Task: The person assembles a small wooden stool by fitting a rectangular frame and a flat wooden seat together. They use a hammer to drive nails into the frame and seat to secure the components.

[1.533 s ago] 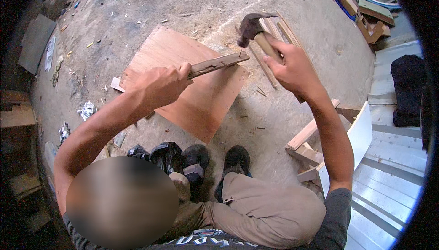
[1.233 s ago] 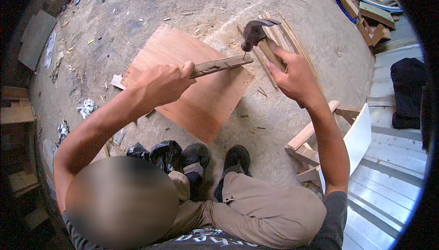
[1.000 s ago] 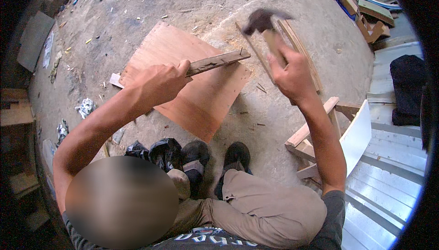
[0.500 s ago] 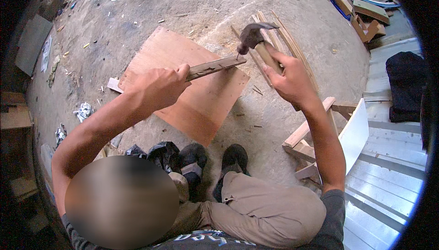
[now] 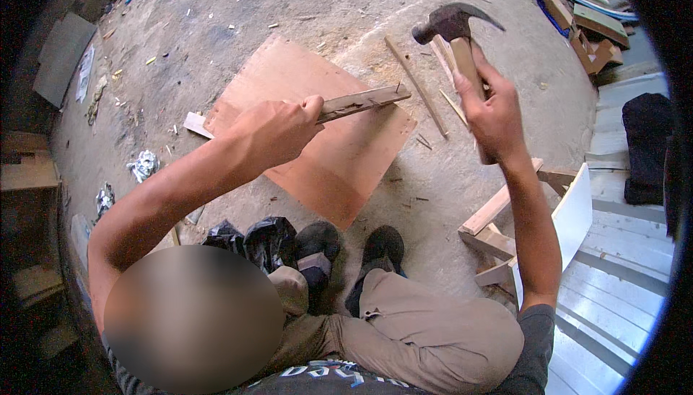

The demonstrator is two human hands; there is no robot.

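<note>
My left hand [image 5: 271,131] grips the wooden strip [image 5: 364,100], its long axis pointing right toward the claw hammer [image 5: 456,37] clenched in my raised right hand [image 5: 491,110].

Dusty concrete floor [image 5: 289,5] — wood offcuts [image 5: 585,27] scattered — white planks [image 5: 621,279] alongside.

wood strip [image 5: 364,100] over board [image 5: 339,164], hammer [image 5: 456,34] right — raised

Hammer handle [image 5: 468,63] partly behind fingers [image 5: 482,99]
</note>
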